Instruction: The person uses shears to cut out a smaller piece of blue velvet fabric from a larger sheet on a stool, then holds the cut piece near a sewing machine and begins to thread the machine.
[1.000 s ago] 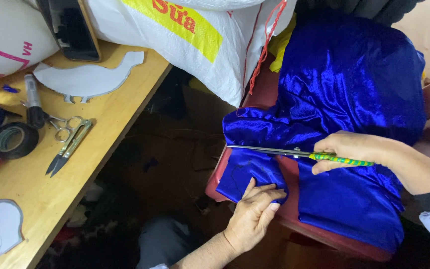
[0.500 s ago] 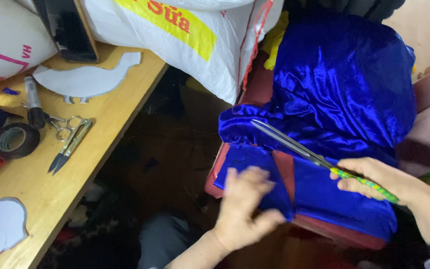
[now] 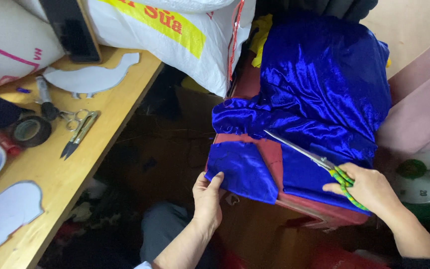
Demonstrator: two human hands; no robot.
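Observation:
Shiny royal-blue satin fabric [image 3: 324,84] is heaped over a red stool [image 3: 274,154]. My right hand [image 3: 369,189] grips long scissors [image 3: 307,153] with green and yellow handles; their blades point up-left across the cloth and the bare red seat. A cut flap of the blue fabric [image 3: 240,169] hangs over the stool's front left corner. My left hand [image 3: 207,199] pinches the lower left edge of that flap, thumb on the cloth.
A wooden table [image 3: 60,174] on the left carries small thread snips [image 3: 78,134], a black tape roll [image 3: 31,130], white cut-out templates [image 3: 90,77] and a black phone [image 3: 70,30]. A large white sack [image 3: 175,35] leans behind. A round scale [image 3: 429,179] sits at the right.
My right hand has swung the scissors down and right, from level to diagonal. My left hand left the top of the flap and now holds its lower left edge.

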